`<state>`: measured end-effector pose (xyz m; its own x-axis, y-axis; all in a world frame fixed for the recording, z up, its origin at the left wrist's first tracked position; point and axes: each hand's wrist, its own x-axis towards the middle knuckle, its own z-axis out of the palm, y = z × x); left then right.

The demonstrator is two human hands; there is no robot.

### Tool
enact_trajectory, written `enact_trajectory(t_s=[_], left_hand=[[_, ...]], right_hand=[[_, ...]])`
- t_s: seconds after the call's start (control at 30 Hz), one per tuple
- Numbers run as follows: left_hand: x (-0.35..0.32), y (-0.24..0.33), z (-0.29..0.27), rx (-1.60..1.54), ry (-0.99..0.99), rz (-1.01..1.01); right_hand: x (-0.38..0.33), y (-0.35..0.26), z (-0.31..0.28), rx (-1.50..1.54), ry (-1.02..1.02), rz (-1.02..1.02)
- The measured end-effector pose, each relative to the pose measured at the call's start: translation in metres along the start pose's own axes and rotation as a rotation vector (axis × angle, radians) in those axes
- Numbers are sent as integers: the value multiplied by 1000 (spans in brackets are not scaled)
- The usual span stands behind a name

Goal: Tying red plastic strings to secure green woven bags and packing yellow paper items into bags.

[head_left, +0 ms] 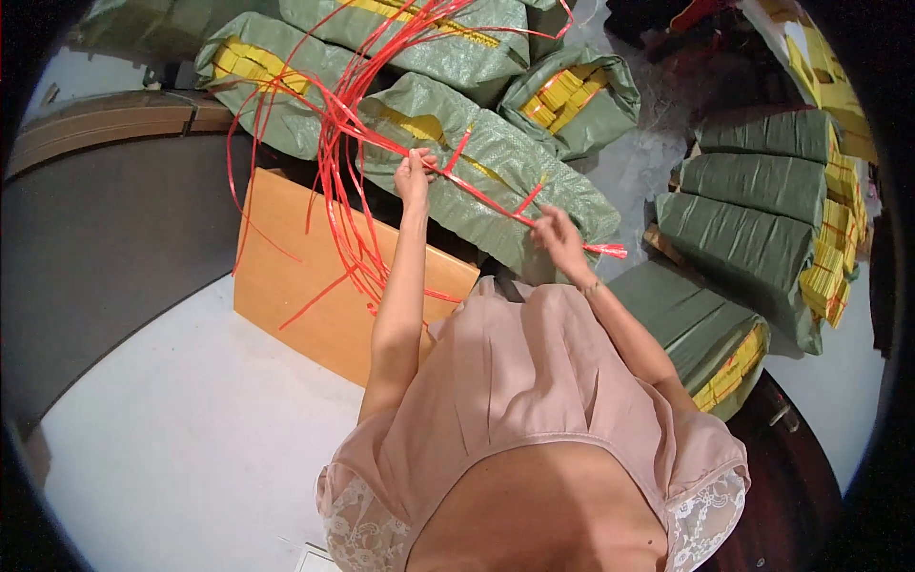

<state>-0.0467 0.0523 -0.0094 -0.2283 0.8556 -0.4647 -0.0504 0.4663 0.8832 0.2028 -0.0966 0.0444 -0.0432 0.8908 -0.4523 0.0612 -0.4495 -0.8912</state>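
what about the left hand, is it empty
No, the left hand is closed around a bundle of red strands.

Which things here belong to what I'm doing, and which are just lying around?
Seemingly in use:
red strands, held in your left hand, right hand close by
green sack beneath them

Seemingly lying about:
green sacks at right
light wooden panel

Pale floor: bright, softly lit here!
Green sack: sheen catching along the folds
Right hand: slightly soft, a little blurred
Dark panel: bending hard toward the blackened fisheye rim
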Motion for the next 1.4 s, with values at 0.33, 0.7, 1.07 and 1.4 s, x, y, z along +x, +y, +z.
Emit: enact_trajectory(t_s=[0.33, 0.7, 1.07, 1.4], left_hand=[[-32, -5, -15, -136, 199, 57], [-31, -3, -34, -308, 287, 9], [-8, 2, -33, -583, 247, 49], [-2, -7, -30, -614, 194, 30]], right_hand=[[37, -17, 61, -113, -264, 19], [186, -101, 119, -695, -42, -420], [233, -143, 170, -867, -251, -607], [216, -149, 116, -516, -302, -477]])
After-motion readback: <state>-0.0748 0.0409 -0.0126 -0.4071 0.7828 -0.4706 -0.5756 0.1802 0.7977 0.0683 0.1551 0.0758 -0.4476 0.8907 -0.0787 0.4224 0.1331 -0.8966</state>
